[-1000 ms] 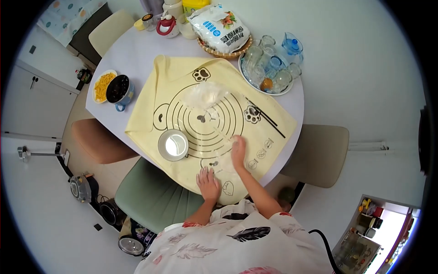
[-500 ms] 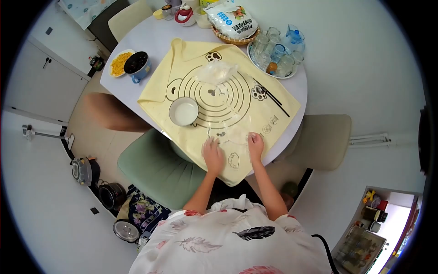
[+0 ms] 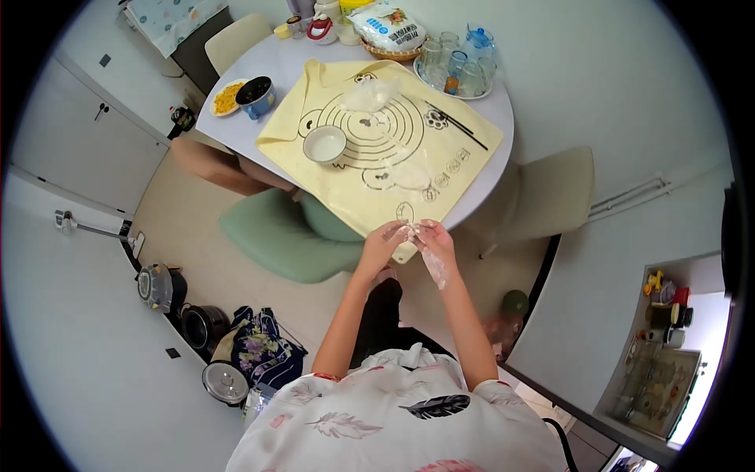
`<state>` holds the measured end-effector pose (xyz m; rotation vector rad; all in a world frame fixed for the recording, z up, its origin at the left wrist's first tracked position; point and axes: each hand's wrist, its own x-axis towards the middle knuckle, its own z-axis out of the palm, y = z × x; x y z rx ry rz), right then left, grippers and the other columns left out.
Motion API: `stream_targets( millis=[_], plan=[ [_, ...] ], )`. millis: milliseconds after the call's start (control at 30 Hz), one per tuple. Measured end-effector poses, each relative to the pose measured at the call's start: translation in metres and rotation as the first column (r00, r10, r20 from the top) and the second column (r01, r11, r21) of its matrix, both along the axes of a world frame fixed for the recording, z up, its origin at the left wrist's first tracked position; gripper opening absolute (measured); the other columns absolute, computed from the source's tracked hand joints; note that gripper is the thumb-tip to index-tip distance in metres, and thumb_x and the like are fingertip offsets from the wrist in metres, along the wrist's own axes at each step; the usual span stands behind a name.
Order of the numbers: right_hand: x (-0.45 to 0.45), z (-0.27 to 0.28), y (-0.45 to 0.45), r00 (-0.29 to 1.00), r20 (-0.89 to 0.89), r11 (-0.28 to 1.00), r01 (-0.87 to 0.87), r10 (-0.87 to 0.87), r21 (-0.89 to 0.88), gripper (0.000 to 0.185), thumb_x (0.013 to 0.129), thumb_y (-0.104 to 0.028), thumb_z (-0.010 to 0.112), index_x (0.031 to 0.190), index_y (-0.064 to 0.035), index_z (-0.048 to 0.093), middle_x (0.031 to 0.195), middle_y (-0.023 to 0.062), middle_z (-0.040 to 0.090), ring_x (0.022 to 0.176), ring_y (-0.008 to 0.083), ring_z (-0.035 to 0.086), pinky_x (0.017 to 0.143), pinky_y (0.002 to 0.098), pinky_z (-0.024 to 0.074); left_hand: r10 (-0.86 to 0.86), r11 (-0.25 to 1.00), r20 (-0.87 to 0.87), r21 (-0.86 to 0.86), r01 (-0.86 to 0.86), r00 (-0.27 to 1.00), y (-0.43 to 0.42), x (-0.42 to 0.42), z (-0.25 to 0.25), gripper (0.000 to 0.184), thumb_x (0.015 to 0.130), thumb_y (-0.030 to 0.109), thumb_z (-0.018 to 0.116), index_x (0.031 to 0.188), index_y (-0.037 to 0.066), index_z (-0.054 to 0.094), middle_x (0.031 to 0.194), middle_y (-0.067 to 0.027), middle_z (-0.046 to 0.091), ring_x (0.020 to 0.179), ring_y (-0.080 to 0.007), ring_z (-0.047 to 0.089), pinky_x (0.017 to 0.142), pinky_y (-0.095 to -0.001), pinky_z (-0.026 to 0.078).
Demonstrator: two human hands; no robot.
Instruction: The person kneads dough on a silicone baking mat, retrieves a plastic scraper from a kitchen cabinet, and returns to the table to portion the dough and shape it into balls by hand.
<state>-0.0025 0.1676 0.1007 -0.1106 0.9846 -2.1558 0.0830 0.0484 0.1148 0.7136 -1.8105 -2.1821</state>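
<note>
My left hand (image 3: 384,242) and my right hand (image 3: 436,245) meet at the near corner of the yellow baking mat (image 3: 452,193), fingertips pinched together. Something small and whitish shows between the fingers; I cannot make out what it is. A whitish, partly see-through layer covers the side of my right hand and wrist, either flour or thin film. On the mat stands a white bowl (image 3: 325,145) with pale contents. Behind it lies a crumpled clear plastic bag (image 3: 370,96). Dark chopsticks (image 3: 458,126) rest at the mat's right side.
A blue mug (image 3: 256,97) with dark contents stands beside a plate of yellow food (image 3: 226,99). At the back are a white packet (image 3: 389,27) in a basket and a tray of glasses (image 3: 460,71). A green chair (image 3: 291,236) stands left, near another person's leg (image 3: 216,167).
My hands have come together from apart over the mat and drawn back toward my body. The view has shifted, so the table sits higher in the picture.
</note>
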Motion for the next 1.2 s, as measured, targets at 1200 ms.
stream_targets(
  millis=[1200],
  plan=[
    [0.170, -0.003, -0.161, 0.808, -0.045, 0.809, 0.588, -0.588, -0.015, 0.016, 0.083, 0.002, 0.055, 0.097, -0.0041, 0.051, 0.091, 0.0059, 0.057, 0.084, 0.0164, 0.058, 0.075, 0.0285, 0.0473, -0.531, 0.821, -0.043, -0.273, 0.501, 0.846, -0.228, 0.061, -0.020, 0.020, 0.083, 0.008, 0.056, 0.095, -0.006, 0.063, 0.078, -0.0082, 0.067, 0.068, -0.0086, 0.059, 0.064, -0.0242, 0.048]
  ],
)
